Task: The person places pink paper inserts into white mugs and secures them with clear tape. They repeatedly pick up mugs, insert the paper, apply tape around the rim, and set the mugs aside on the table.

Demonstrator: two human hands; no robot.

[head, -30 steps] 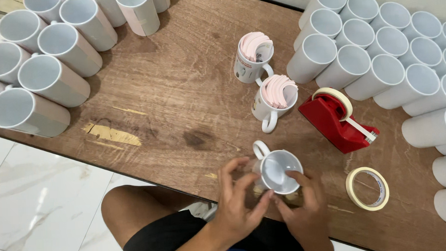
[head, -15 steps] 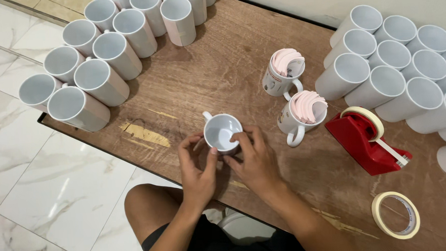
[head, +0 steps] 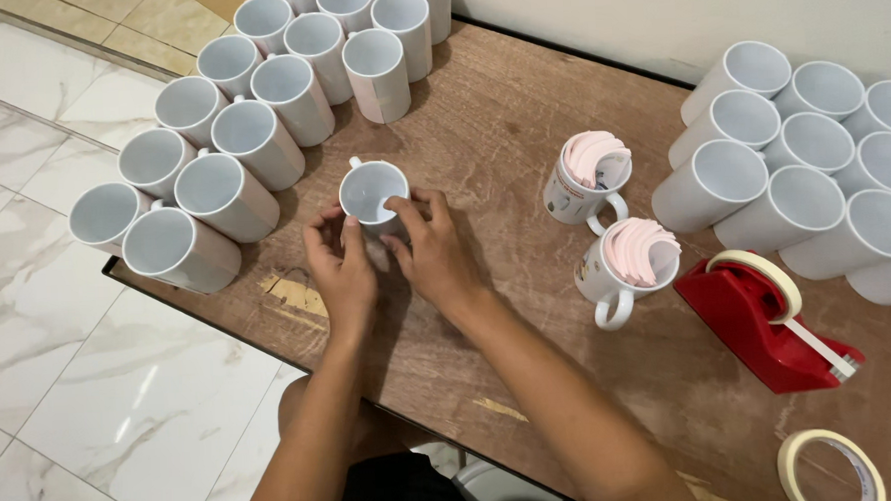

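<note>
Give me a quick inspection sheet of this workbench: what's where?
Surface: brown wooden table, scuffed, pale patches near the front edge.
Job's things: white mug upright on the table, held by left hand and right hand.
Clutter: cluster of white mugs at left, stacked white mugs lying at right, two mugs stuffed with pink sheets, red tape dispenser, loose tape roll.
Grippers: bare hands only.
Cables: nothing seen.
Surroundings: marble floor tiles, pale wall.
</note>
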